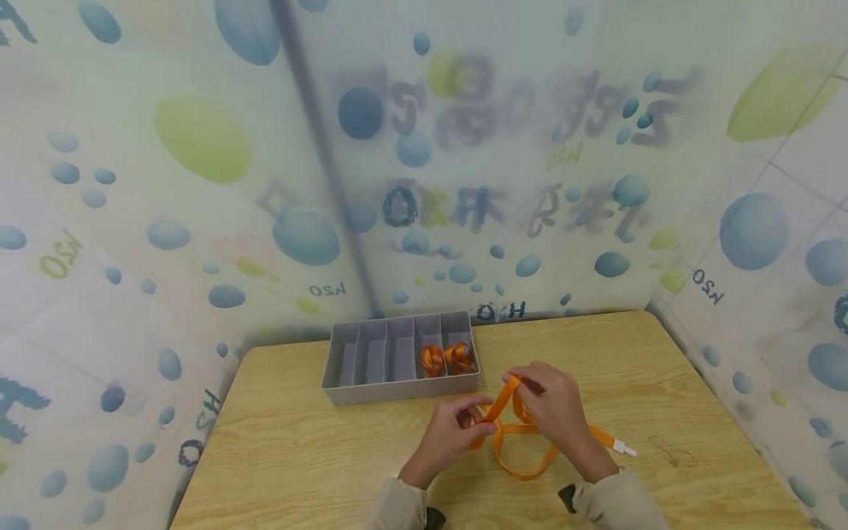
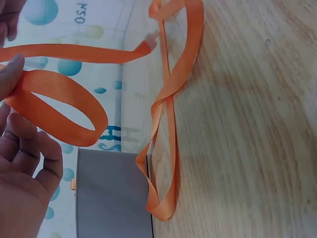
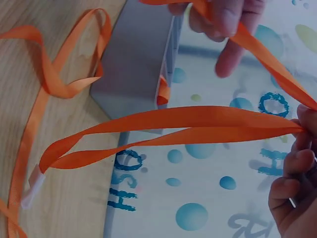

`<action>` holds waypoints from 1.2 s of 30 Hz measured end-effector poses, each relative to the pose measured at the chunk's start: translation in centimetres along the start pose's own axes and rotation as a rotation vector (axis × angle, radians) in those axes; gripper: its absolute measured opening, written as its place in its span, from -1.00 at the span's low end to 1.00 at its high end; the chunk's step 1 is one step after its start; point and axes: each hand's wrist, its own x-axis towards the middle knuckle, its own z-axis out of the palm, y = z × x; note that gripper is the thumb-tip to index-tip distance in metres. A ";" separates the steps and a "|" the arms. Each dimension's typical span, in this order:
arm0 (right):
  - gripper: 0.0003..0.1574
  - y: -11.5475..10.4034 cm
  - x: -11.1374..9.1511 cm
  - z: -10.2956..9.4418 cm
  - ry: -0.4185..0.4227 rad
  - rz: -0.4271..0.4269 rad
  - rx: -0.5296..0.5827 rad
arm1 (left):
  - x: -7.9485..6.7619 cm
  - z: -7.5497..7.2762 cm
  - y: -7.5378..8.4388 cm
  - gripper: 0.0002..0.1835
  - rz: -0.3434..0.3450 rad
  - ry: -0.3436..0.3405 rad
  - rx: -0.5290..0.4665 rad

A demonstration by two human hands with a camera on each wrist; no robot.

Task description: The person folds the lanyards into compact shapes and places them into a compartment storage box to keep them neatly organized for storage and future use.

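Note:
Between my two hands stretches an orange lanyard (image 1: pixel 500 401), above the table in front of the grey box. My left hand (image 1: pixel 453 430) pinches it between thumb and fingers; in the left wrist view a loop of the orange strap (image 2: pixel 64 131) hangs from that hand. My right hand (image 1: pixel 556 406) pinches another stretch of it, slightly higher and to the right. The rest of the strap lies twisted on the wood below. A white plastic clip (image 1: pixel 623 447) at its end shows to the right of my right wrist.
Behind my hands stands the grey divided box (image 1: pixel 397 389). Its two rightmost compartments hold coiled orange lanyards (image 1: pixel 432 361). Under everything is a wooden table (image 1: pixel 285 442), with a patterned curtain (image 1: pixel 424 287) along its back and sides.

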 end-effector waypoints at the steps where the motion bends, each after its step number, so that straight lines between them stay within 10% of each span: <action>1: -0.80 -0.1 0.1 0.0 0.001 -0.006 0.010 | 0.0 0.1 0.0 -0.64 -0.005 -0.002 0.003; 12: -0.78 -2.0 1.1 -0.3 0.004 -0.063 0.045 | 0.1 0.3 0.7 -0.47 -0.060 -0.020 -0.068; 36: -0.60 -4.7 2.3 -0.7 0.026 -0.184 0.098 | 0.2 0.4 0.3 -0.48 0.062 -0.075 -0.078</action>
